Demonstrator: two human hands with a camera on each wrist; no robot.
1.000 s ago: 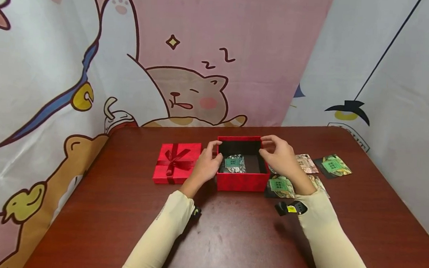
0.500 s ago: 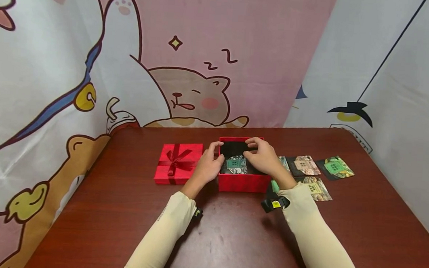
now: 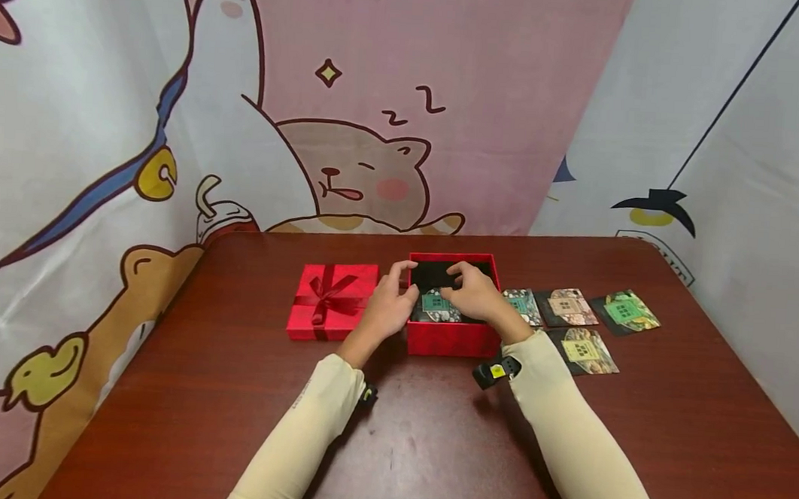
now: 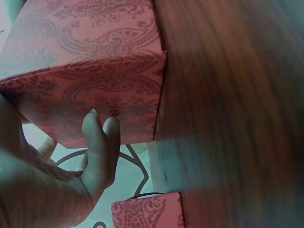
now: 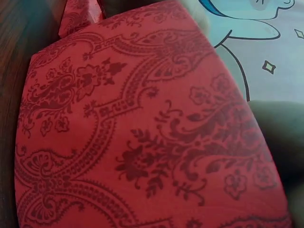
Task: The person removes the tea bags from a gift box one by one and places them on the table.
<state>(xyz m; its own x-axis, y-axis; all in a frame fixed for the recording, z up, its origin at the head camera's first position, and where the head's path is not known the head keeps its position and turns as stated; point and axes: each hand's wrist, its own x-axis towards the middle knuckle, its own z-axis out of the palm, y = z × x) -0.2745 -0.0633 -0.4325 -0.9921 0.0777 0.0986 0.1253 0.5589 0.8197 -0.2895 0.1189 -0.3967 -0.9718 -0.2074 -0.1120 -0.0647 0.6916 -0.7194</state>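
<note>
A red gift box [image 3: 452,340] with a black inside stands uncovered on the table. Inside, a flat dark square packet [image 3: 437,306] with a green label lies towards the left. My left hand [image 3: 388,309] holds the box's left wall at the rim; some of its fingers [image 4: 97,147] show outside that wall in the left wrist view. My right hand [image 3: 481,295] reaches over the right part of the box, thumb and fingers parted above the packet. I see nothing between them. In the right wrist view the box wall [image 5: 137,123] hides most of that hand.
The red lid [image 3: 329,302] with a dark red ribbon bow lies left of the box. Several similar packets lie on the right, among them one with a pink label [image 3: 566,307], one green [image 3: 623,312] and one yellow [image 3: 580,351]. Behind the table [image 3: 423,447] hangs a cartoon-printed cloth [image 3: 502,97].
My right hand has moved left from the box's right rim to over the inside, near the packet. My left hand has stayed at the left wall. The packet in the box looks unmoved.
</note>
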